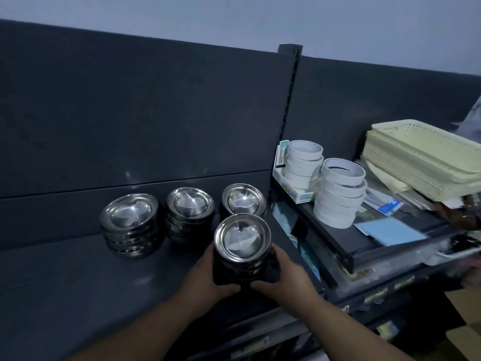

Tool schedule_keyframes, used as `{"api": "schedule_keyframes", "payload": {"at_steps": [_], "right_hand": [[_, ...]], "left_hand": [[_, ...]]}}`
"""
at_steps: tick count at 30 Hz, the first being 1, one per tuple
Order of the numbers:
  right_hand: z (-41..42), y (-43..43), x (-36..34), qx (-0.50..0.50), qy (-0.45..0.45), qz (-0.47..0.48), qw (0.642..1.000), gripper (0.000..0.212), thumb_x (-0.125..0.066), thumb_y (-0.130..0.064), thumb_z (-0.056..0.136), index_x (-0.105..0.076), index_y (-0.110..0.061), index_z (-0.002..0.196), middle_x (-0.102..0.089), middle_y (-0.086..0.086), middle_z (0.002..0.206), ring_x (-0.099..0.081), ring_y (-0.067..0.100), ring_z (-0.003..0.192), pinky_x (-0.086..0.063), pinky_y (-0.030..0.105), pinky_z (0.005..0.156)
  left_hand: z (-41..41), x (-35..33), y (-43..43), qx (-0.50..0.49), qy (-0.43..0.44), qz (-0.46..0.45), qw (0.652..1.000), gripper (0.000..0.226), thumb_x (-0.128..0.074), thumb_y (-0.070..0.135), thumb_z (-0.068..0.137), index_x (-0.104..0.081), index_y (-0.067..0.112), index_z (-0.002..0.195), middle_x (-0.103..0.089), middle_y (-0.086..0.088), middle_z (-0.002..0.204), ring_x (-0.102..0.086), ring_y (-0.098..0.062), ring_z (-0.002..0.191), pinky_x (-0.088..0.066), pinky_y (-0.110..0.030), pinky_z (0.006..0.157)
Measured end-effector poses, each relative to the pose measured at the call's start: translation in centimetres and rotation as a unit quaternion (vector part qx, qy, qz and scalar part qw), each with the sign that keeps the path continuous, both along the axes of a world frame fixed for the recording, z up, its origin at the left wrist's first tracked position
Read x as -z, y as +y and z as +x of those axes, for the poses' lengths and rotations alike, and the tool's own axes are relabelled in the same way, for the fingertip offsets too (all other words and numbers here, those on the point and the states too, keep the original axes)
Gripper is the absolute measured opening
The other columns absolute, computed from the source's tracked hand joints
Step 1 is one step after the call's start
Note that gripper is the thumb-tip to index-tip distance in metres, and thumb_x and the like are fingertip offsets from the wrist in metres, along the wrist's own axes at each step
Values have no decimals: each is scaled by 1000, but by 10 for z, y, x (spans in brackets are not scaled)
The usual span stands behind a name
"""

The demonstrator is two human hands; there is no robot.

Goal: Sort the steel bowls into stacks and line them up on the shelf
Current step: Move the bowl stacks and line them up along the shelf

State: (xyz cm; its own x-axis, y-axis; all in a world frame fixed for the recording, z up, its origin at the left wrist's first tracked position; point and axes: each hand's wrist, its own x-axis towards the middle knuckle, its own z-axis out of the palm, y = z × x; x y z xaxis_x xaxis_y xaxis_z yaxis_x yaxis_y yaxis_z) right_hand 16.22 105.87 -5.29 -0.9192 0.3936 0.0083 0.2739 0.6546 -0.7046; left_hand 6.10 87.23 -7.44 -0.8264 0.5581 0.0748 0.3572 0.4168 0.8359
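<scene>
Steel bowls [242, 246], stacked, sit gripped between left hand [208, 277] and right hand [283, 272] at the shelf [78, 282] front (three stacks [182, 214] behind); next, likely sliding into line.

Three bowl stacks [182, 217] rowed on shelf [65, 282]; fourth stack [242, 246] before rightmost.

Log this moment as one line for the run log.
hands: left hand and right hand grip held stack | position: in front of right stack | shelf back row: left stack, middle stack, right stack
</scene>
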Motion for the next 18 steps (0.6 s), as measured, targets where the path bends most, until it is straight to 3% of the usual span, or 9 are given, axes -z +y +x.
{"api": "schedule_keyframes", "payload": {"at_steps": [2, 7, 11, 14, 18], "right_hand": [[-4, 2, 1, -19, 28, -13, 999, 84, -84, -39, 65, -42, -36, 138, -56, -29, 102, -55, -4, 105, -36, -2, 76], [-2, 3, 4, -70, 71, -48, 994, 80, -86, -33, 64, -49, -37, 134, -61, -33, 97, -57, -18, 97, -37, -6, 76], [1, -9, 4, -114, 101, -72, 986, 78, -88, -25, 61, -53, -40, 128, -60, -44, 91, -53, -26, 97, -36, -7, 77], [1, -31, 1, -153, 109, -83, 979, 77, -88, -24, 60, -53, -39, 127, -61, -37, 96, -53, -25, 98, -36, -7, 79], [-2, -74, 1, -200, 105, -107, 968, 78, -88, -23, 61, -53, -35, 129, -64, -30, 103, -56, -18, 103, -42, 3, 91]], "left_hand": [[7, 0, 3, -20, -6, 22, 1000, 106, -89, 27, 60, -26, 30, 145, -51, 14, 132, -46, 1, 120, -35, -13, 97], [37, 1, 0, -91, -27, 69, 993, 88, -86, 19, 64, -34, 35, 133, -62, 13, 119, -58, 3, 109, -49, -20, 95], [62, 1, -17, -179, -30, 93, 979, 87, -86, 14, 62, -37, 44, 129, -66, 20, 104, -61, 13, 96, -47, -5, 79], [78, 0, -40, -220, -38, 98, 970, 84, -86, 16, 63, -37, 51, 122, -68, 14, 110, -65, 0, 102, -51, -21, 91], [90, 0, -84, -263, -20, 95, 960, 79, -86, 14, 63, -41, 59, 110, -67, 36, 96, -62, 15, 94, -44, -1, 77]]}}
